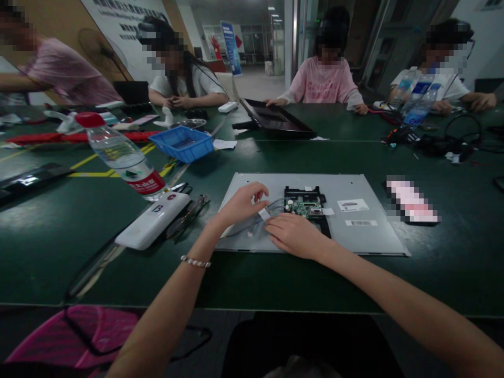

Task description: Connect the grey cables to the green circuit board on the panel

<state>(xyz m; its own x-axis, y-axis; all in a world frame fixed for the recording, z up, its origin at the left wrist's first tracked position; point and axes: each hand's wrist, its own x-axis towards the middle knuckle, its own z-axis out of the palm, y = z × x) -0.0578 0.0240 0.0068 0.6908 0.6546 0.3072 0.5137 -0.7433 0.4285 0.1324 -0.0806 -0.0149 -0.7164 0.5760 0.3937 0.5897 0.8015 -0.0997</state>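
A flat grey metal panel [255, 184] lies on the green table in front of me, with a small green circuit board [302, 206] in a black frame at its middle. Grey cables [277, 203] run leftward from the board, and a white strip of tape [264, 214] sits on them between my hands. My left hand [244, 202] is above the panel's left part, fingers curled and apart, thumb close to the tape. Fingers together, my right hand [295, 234] presses at the cables by the tape's lower end; its grip is partly hidden.
To the left stand a water bottle [126, 160], a white power bank [154, 220], eyeglasses [188, 216] and a blue bin [183, 144]. A phone [412, 200] lies right of the panel. Across the table several people sit, one holding a dark screen [277, 116].
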